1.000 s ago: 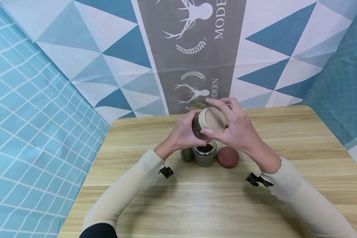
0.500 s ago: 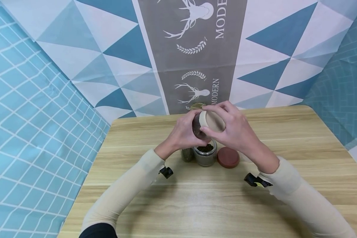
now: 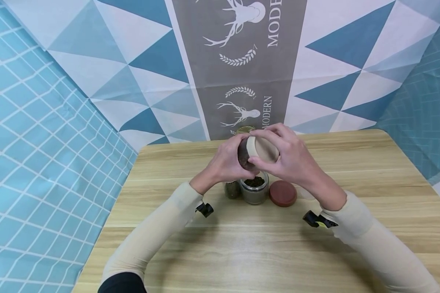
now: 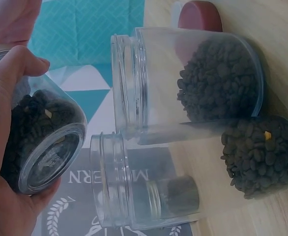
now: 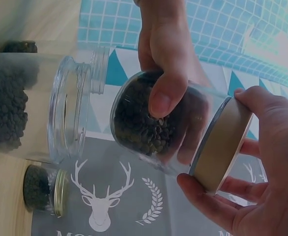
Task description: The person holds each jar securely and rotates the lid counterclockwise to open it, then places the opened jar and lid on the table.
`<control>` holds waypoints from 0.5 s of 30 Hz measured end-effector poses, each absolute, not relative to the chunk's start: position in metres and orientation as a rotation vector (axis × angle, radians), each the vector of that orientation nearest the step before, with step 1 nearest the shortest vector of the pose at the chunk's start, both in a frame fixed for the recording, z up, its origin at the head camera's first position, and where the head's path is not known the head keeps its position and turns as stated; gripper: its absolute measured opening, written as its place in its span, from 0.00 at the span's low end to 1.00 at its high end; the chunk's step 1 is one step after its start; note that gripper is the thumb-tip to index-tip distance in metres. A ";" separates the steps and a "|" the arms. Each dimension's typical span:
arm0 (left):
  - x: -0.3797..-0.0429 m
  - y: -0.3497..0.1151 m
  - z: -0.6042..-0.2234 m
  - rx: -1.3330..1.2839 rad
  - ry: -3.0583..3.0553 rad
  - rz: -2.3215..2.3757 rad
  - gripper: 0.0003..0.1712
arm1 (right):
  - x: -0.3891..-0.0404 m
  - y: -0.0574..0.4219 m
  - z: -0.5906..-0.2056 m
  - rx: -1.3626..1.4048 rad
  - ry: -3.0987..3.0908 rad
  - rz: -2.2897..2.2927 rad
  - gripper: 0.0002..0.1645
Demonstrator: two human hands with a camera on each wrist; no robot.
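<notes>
My left hand [image 3: 223, 160] grips the body of a glass jar [image 5: 149, 115] part filled with dark, bean-like pieces. The jar is tilted in the air, its base towards the left wrist camera. On its mouth sits a beige lid [image 5: 222, 145], which the fingers and thumb of my right hand [image 3: 293, 152] hold around the rim. Below the hands stands an open glass jar [image 3: 254, 194] with dark contents. Beside it is a second open jar [image 4: 262, 157], largely hidden by the left hand in the head view.
A dark red lid [image 3: 283, 193] lies right of the open jar, with a pale lid-like piece [image 3: 306, 193] partly behind the right wrist. A small jar with a gold lid [image 5: 45, 191] stands towards the back. Patterned cloth [image 3: 242, 73] rises behind the wooden table [image 3: 234, 244].
The right hand has turned a little around the beige lid, and the lid now faces more to the right. The left hand keeps its grip on the jar. Things on the table stay put.
</notes>
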State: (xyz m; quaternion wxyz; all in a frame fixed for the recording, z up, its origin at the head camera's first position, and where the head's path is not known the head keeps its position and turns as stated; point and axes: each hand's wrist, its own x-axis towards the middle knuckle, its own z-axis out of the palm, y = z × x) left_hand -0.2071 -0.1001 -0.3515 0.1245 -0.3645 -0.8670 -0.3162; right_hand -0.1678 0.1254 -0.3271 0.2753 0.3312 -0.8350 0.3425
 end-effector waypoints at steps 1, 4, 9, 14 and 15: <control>-0.207 -0.100 -0.351 -1.065 -2.532 -0.929 0.57 | -0.168 0.126 -0.327 0.904 -2.237 0.911 0.34; -0.208 -0.102 -0.352 -1.076 -2.540 -0.941 0.56 | -0.170 0.129 -0.327 0.983 -2.206 0.869 0.35; -0.209 -0.104 -0.352 -1.106 -2.532 -0.936 0.56 | -0.175 0.135 -0.327 1.182 -2.117 0.790 0.36; -0.209 -0.103 -0.352 -1.123 -2.523 -0.940 0.56 | -0.178 0.139 -0.327 1.278 -2.069 0.769 0.35; -0.209 -0.103 -0.352 -1.123 -2.521 -0.942 0.56 | -0.178 0.140 -0.327 1.283 -2.068 0.771 0.36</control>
